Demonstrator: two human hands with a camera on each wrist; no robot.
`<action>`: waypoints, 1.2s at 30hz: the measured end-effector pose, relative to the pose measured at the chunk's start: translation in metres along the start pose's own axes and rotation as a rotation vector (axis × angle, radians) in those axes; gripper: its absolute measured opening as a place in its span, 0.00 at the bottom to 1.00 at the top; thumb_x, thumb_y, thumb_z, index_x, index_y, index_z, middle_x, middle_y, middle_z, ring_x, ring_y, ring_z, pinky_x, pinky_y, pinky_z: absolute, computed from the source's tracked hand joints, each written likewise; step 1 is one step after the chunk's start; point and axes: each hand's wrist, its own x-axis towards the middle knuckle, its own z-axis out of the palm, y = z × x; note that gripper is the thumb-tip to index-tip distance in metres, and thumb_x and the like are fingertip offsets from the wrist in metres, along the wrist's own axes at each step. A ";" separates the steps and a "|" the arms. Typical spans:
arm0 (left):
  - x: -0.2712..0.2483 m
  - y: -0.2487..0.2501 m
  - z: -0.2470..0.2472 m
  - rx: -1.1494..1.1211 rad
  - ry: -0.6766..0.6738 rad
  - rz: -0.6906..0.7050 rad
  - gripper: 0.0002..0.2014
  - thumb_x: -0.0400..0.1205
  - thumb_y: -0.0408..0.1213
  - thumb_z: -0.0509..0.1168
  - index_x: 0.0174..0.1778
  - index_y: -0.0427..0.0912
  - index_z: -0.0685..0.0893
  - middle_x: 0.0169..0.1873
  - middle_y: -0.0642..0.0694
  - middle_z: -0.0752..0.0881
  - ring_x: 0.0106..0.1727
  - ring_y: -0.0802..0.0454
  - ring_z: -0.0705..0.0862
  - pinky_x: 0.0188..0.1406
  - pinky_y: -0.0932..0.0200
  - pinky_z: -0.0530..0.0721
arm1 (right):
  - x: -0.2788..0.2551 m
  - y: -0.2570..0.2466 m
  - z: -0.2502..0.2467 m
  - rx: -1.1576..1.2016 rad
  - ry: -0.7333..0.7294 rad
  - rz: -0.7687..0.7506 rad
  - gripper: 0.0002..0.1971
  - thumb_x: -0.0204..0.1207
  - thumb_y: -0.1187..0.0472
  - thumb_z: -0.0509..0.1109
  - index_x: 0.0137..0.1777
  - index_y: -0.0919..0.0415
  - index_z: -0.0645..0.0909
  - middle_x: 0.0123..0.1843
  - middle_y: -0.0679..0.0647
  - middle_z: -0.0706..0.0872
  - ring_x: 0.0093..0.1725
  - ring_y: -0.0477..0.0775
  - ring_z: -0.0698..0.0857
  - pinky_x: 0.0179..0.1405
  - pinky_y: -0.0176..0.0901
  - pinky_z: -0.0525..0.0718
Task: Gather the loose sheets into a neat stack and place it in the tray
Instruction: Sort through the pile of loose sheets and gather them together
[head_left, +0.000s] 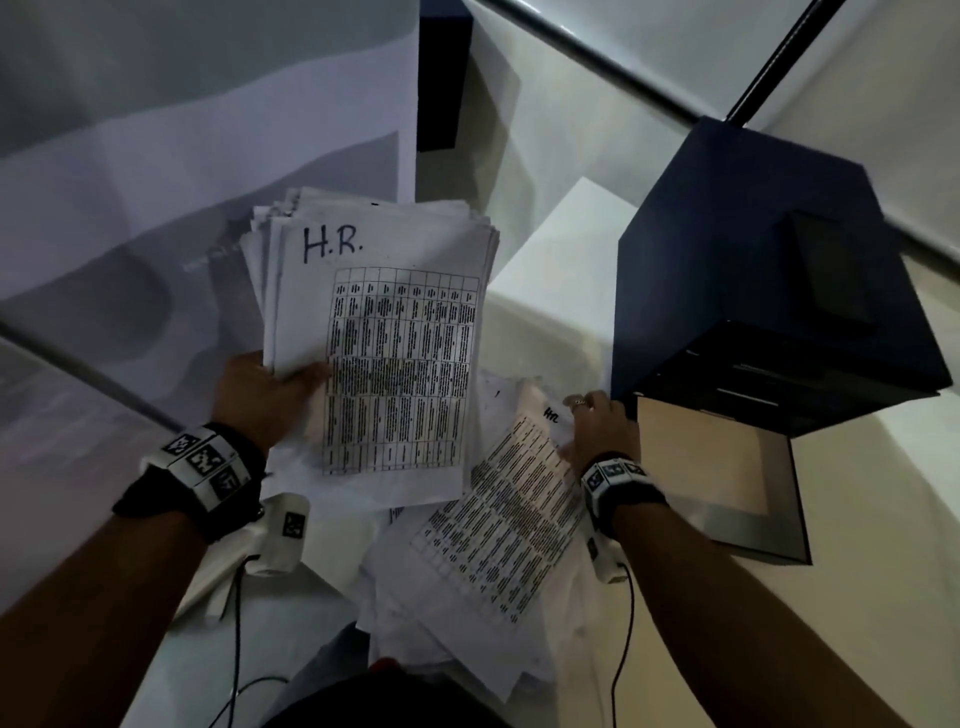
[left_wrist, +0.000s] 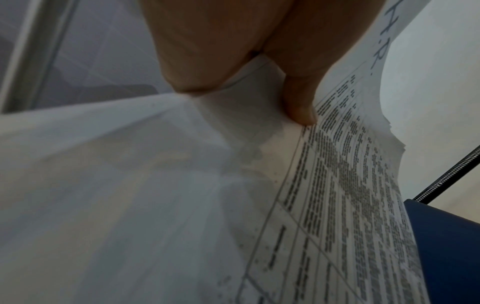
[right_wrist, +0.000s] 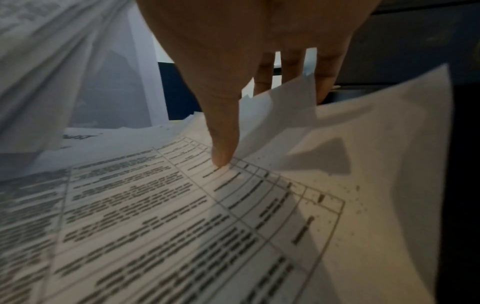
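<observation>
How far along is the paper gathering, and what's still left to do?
Partly done. The left hand holds a thick bundle of white printed sheets marked "H.R.", edges uneven. The right hand pinches another printed sheet from the loose pile on the table. Left: collecting that pile, squaring the stack, and placing it in the dark blue tray unit.

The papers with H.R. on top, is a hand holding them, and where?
Yes. The left hand grips the H.R. stack by its left long edge, thumb on top. The right hand pinches another loose sheet near its top corner.
</observation>
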 end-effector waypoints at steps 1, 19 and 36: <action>0.001 0.000 0.000 0.004 -0.001 0.005 0.14 0.72 0.44 0.80 0.32 0.42 0.83 0.29 0.41 0.84 0.34 0.47 0.83 0.41 0.52 0.83 | -0.004 0.000 0.000 0.019 -0.014 0.009 0.37 0.64 0.48 0.81 0.73 0.50 0.73 0.68 0.53 0.78 0.66 0.61 0.77 0.62 0.56 0.81; -0.006 0.004 0.010 0.057 -0.027 -0.011 0.20 0.74 0.44 0.78 0.52 0.31 0.89 0.45 0.30 0.90 0.49 0.37 0.90 0.48 0.51 0.83 | -0.049 0.034 -0.024 0.778 -0.189 0.402 0.22 0.62 0.59 0.82 0.57 0.57 0.84 0.54 0.58 0.89 0.48 0.57 0.87 0.49 0.45 0.87; -0.005 -0.001 0.022 0.031 -0.099 -0.056 0.24 0.71 0.49 0.79 0.55 0.35 0.89 0.44 0.36 0.90 0.40 0.46 0.87 0.45 0.55 0.84 | -0.116 -0.008 0.032 1.258 -0.121 0.642 0.27 0.65 0.57 0.84 0.63 0.63 0.82 0.57 0.58 0.87 0.54 0.55 0.85 0.54 0.43 0.81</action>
